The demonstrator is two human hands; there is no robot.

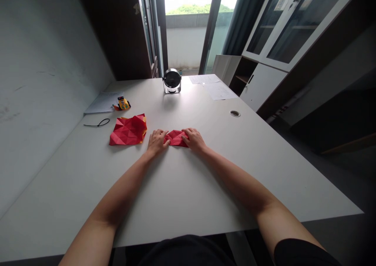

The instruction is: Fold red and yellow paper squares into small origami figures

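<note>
A folded piece of red paper [176,138] lies on the white table, creased across its surface. My left hand [158,141] grips its left end, thumb near the lower edge and fingers along the far side. At its right end, my right hand [194,138] holds the paper with thumb and fingers. Parts of both ends are hidden under the hands. Left of my left hand rests a larger creased sheet of red paper [127,131], partly unfolded, with orange-yellow showing at its right edge.
A round black device on a metal stand [172,80] stands at the far edge. To the left are a yellow toy-like object [123,103], a black cable tie [101,123] and papers [102,102]. More white sheets [220,90] and a round cable hole [235,113] are on the right.
</note>
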